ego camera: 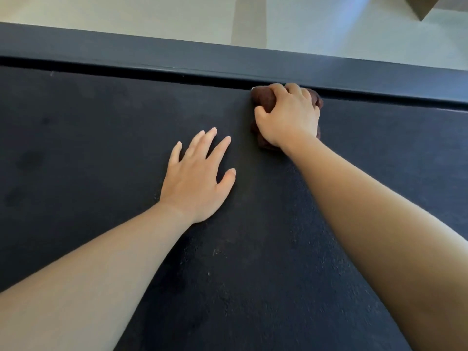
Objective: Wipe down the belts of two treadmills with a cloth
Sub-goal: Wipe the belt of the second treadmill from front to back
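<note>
Black, faintly textured rubber fills the near part of the view: the treadmill belt (101, 122), across which two bare forearms are stretched from the near edge. Nearer of the two, the left hand (197, 178) is laid flat on the belt about its middle, fingers straight and spread, with nothing held. Farther on and just to its right, the right hand (288, 117) is curled over a bunched dark brown cloth (263, 100), which is gripped from above and pressed onto the belt. The cloth is hidden mostly under the palm, with folds bulging out beside the thumb, past the knuckles and at the wrist. It lies at the belt's far edge, touching or all but touching the dark side rail (152, 49) that runs along that edge. Beyond the rail, a pale floor (126, 11) is seen.
</note>
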A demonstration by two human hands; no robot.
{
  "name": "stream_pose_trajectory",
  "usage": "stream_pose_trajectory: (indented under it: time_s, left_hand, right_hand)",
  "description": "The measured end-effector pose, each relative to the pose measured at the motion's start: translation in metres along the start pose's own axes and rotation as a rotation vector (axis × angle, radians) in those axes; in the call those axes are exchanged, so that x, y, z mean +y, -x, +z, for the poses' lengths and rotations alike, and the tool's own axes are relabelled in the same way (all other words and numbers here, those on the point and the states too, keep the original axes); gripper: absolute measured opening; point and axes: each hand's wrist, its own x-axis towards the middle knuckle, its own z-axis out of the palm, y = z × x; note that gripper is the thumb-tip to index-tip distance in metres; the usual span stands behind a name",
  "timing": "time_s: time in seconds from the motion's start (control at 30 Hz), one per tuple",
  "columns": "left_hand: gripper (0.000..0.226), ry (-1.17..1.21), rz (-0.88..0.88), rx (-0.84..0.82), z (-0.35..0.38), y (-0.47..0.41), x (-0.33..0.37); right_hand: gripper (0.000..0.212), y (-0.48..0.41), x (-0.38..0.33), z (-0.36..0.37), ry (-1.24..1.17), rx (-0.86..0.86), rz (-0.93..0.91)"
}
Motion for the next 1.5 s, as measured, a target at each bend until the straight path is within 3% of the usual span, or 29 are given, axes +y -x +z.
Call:
stream_pose_trajectory:
  time_s: [0.23,0.77,1.03,1.23,1.5]
  left_hand:
    - [0.058,0.03,-0.001,0.017,0.0,-0.002,-0.001]
    - [0.052,0.094,0.138,0.045,-0.006,0.093,-0.028]
    - [0.048,0.129,0.131,0.08,-0.009,0.097,-0.029]
    - [0.05,0.05,0.127,-0.055,-0.025,0.16,-0.04]
    - [0.055,-0.017,-0.039,-0.056,-0.033,0.205,-0.062]
  right_hand:
    - [0.055,0.034,0.003,-0.006,0.044,-0.026,-0.053]
    - [0.059,0.342,-0.038,-0.022,0.032,0.008,-0.001]
    - [0.054,0.28,-0.032,-0.018,0.004,-0.031,0.047]
    - [0.054,0.243,-0.033,-0.008,0.002,-0.029,0.05]
    - [0.056,0.274,-0.046,-0.016,-0.02,-0.106,-0.133]
